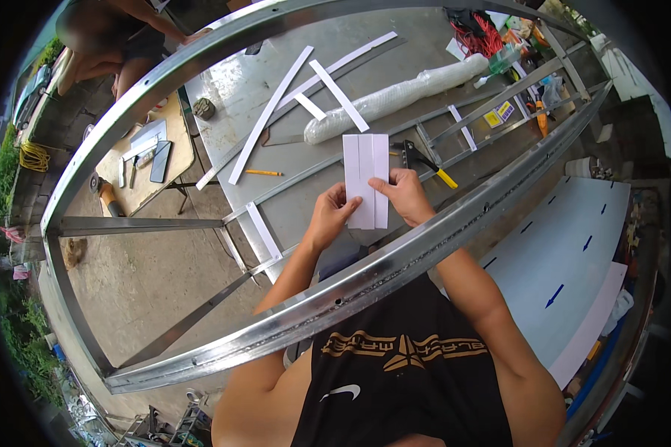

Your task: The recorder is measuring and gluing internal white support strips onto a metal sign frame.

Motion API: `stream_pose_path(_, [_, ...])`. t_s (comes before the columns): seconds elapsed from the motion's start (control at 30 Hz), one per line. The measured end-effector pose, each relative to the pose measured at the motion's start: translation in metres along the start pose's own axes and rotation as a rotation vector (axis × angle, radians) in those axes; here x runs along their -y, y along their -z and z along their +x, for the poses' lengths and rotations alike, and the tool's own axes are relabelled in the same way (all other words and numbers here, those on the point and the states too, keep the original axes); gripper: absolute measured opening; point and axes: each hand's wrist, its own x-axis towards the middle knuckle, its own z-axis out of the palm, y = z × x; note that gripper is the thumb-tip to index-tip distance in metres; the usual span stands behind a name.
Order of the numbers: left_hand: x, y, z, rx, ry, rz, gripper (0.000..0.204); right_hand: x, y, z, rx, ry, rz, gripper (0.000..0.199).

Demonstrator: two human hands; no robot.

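In front of my chest, several short white strips (364,160) stand side by side with their long edges together, forming a flat panel. My left hand (330,214) is closed on the panel's left edge, thumb pressed on its front. From the other side my right hand (405,195) grips the right-hand strip, its thumb also on the front. Both forearms reach through a large metal frame (313,309) that surrounds the work area. Just beyond my right hand lies a black-and-yellow hand tool (425,162), its exact kind unclear.
On the grey metal table (231,82) lie long white strips (272,112), a bubble-wrapped roll (395,97), a yellow pencil (264,173) and a ladder-like metal frame (306,179). A side table (179,141) at left holds a phone (161,162). Another person (115,33) is at far left. A pale sheet (566,246) lies right.
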Motion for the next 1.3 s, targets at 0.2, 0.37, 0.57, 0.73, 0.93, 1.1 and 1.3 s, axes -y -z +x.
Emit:
stream_pose_path(0.2, [0.034,-0.008,-0.019,-0.035,0.065,-0.091,0.03,-0.027,-0.016,-0.025,-0.045,-0.066,0.071,0.021])
stream_pose_path(0.37, [0.034,-0.001,-0.029,-0.038,0.097,-0.212,0.034,-0.038,-0.02,-0.027,-0.083,-0.036,-0.11,0.032])
stream_pose_path(0.57, [0.056,0.002,-0.024,-0.023,0.047,-0.075,0.038,-0.062,-0.037,-0.024,0.023,0.037,-0.057,0.043])
stream_pose_path(0.73, [0.044,0.019,-0.02,-0.072,0.085,-0.046,0.038,-0.06,-0.02,-0.027,0.028,0.25,-0.335,0.038])
stream_pose_path(0.93, [0.063,0.162,0.045,-0.522,0.019,0.144,0.037,-0.076,0.01,-0.058,0.153,0.065,-0.5,0.035])
stream_pose_path(1.1, [0.052,0.259,0.082,-0.733,0.023,0.177,0.037,-0.132,0.031,-0.1,0.202,0.099,-0.634,0.033])
stream_pose_path(1.3, [0.063,0.312,0.11,-0.816,0.057,0.425,0.035,-0.186,0.069,-0.15,0.156,-0.278,-0.49,0.033])
